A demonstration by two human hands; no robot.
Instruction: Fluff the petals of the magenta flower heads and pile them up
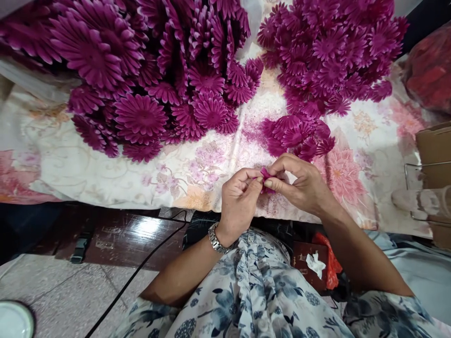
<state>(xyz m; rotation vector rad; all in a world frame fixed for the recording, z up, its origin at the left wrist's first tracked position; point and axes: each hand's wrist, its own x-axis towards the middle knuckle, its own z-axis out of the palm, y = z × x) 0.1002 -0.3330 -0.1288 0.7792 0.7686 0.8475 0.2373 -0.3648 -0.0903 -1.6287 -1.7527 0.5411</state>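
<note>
Between my hands is a small purple artificial flower piece (pixel 265 174), pinched by the fingertips near the table's front edge. My left hand (pixel 241 197), with a metal watch on its wrist, is closed with thumb and forefinger on the piece's left side. My right hand (pixel 299 183) grips it from the right, also in a pinch. Much of the piece is hidden by the fingers. Just beyond my right hand lies a small heap of purple petal layers (pixel 296 134). Larger purple flower heads (pixel 141 117) are piled at the left.
A big pile of smaller purple petal layers (pixel 331 51) covers the back right. The floral tablecloth (pixel 105 183) has purple dust on it. At the right stand a cardboard box (pixel 435 145), a clear cup (pixel 424 202) and a bag of red pieces (pixel 431 70).
</note>
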